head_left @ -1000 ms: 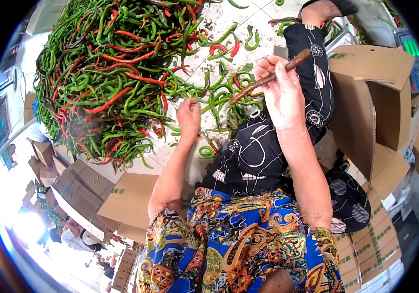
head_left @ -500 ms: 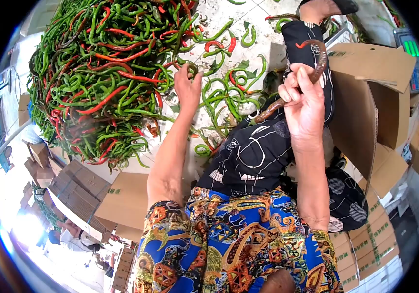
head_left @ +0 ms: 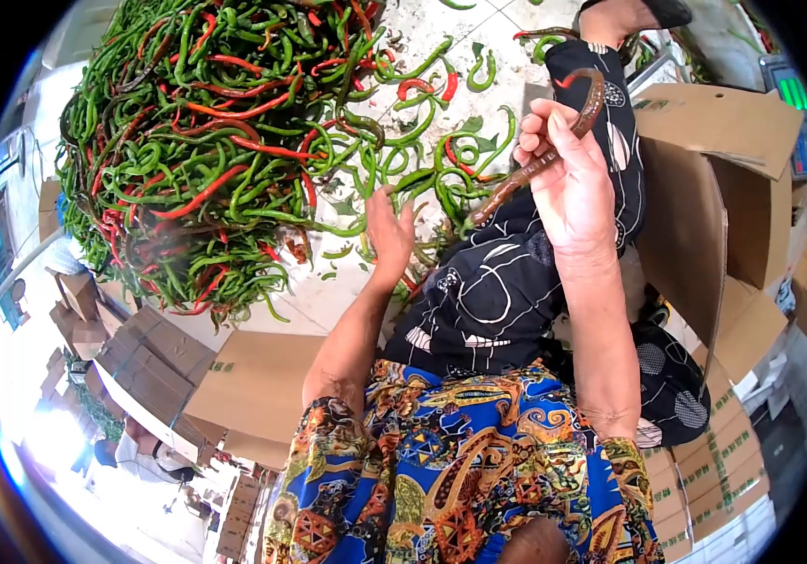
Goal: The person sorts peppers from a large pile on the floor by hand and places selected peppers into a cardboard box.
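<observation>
A long, curved, brownish-red chili pepper is pinched in my right hand, raised over my dark trouser leg. Its red tip hooks over at the top, and the stem end points down to the left. My left hand hangs low over the floor beside loose green chili peppers, fingers apart, with nothing visible in it. Just to its left rises a big heap of green and red chili peppers.
An open cardboard box stands at my right, with a scale with a green display behind it. Flattened cartons lie at lower left, and another cardboard box is near my left elbow. Pale tiles show between scattered peppers.
My left hand has drawn back from the heap's edge, toward me and slightly right. My right hand has shifted a little left, tilting the brownish-red chili pepper.
</observation>
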The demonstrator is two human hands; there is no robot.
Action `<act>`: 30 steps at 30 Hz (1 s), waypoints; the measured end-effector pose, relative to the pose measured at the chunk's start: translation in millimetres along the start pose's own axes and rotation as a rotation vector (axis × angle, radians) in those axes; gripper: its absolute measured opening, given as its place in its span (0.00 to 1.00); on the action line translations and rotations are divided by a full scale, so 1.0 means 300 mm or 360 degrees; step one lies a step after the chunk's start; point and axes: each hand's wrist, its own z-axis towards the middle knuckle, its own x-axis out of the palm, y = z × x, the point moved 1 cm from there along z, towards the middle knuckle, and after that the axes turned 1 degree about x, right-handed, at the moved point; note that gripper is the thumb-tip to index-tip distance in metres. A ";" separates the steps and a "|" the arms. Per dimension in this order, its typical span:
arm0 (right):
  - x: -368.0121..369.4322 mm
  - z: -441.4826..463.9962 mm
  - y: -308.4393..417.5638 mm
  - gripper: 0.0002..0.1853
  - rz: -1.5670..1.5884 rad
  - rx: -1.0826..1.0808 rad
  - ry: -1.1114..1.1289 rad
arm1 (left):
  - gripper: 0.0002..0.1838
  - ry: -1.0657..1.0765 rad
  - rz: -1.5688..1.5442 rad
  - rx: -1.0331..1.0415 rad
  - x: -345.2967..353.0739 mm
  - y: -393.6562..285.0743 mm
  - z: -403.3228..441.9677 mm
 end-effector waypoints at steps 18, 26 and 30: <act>0.010 0.045 -0.073 0.07 -0.0538 -0.0401 -0.0249 | 0.15 -0.0294 -0.0024 -0.0198 -0.120 0.014 0.039; -0.010 0.019 -0.083 0.08 -0.0426 -0.0231 -0.0183 | 0.10 0.0000 0.0153 -0.0060 -0.126 0.192 0.075; -0.020 0.004 -0.090 0.09 -0.0352 -0.0118 -0.0187 | 0.11 0.0213 -0.0767 -0.0350 -0.224 0.023 0.052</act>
